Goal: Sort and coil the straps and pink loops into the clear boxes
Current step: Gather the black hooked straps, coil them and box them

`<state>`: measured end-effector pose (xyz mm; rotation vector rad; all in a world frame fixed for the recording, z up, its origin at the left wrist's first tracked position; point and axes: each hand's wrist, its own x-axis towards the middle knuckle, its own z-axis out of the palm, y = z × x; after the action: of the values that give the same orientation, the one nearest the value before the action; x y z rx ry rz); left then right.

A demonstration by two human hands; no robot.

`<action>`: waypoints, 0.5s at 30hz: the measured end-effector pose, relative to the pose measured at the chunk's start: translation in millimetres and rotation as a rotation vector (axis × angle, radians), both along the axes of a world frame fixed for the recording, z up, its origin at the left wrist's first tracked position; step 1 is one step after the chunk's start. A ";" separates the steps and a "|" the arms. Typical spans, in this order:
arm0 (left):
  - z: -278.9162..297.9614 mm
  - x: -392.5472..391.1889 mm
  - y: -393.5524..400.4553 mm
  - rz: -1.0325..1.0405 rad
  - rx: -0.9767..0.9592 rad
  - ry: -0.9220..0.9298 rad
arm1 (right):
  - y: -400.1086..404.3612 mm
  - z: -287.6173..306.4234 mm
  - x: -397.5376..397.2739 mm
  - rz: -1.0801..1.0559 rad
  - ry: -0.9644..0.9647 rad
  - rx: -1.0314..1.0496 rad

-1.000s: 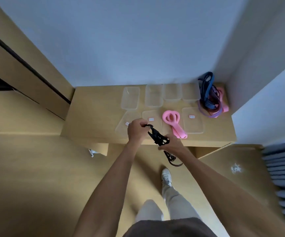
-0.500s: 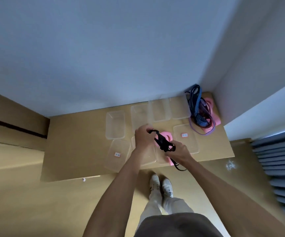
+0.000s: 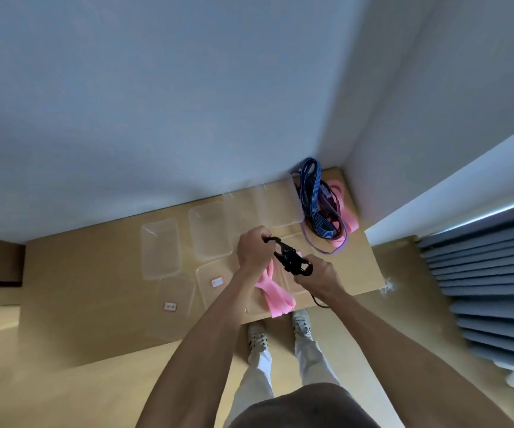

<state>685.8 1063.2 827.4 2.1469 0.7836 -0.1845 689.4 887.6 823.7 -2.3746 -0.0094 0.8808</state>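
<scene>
Both hands hold a black strap (image 3: 290,259) above the wooden table (image 3: 95,273). My left hand (image 3: 254,247) grips its upper end; my right hand (image 3: 319,274) grips the lower part, and a short tail hangs below my right wrist. Under my left forearm a pink loop (image 3: 275,293) lies on a clear lid near the table's front edge. Several clear boxes (image 3: 160,248) and lids (image 3: 177,296) are spread over the table. In the far right corner sits a pile of straps (image 3: 319,208), blue striped, purple and pink.
White walls close the table in behind and on the right. A grey pleated curtain (image 3: 490,285) hangs at the right. My feet (image 3: 257,335) stand on the wooden floor at the table's front edge.
The camera has tilted up and shifted, so the table sits lower in view. Both hands keep hold of the black strap, and the bundle between them looks tighter.
</scene>
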 end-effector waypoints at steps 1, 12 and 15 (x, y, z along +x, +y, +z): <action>-3.8 3.9 -3.8 0.001 -0.006 0.005 | -3.4 -3.4 5.1 0.003 0.012 -0.004; -57.1 46.4 -39.3 -0.062 0.039 0.096 | -19.4 -61.0 40.0 0.044 0.117 -0.050; -63.4 45.0 -44.1 -0.036 0.064 0.099 | -23.4 -68.3 41.5 0.066 0.121 -0.077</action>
<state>730.8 1019.1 764.0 2.2276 0.8175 -0.2901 730.9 864.3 755.4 -2.4000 -0.0063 1.0730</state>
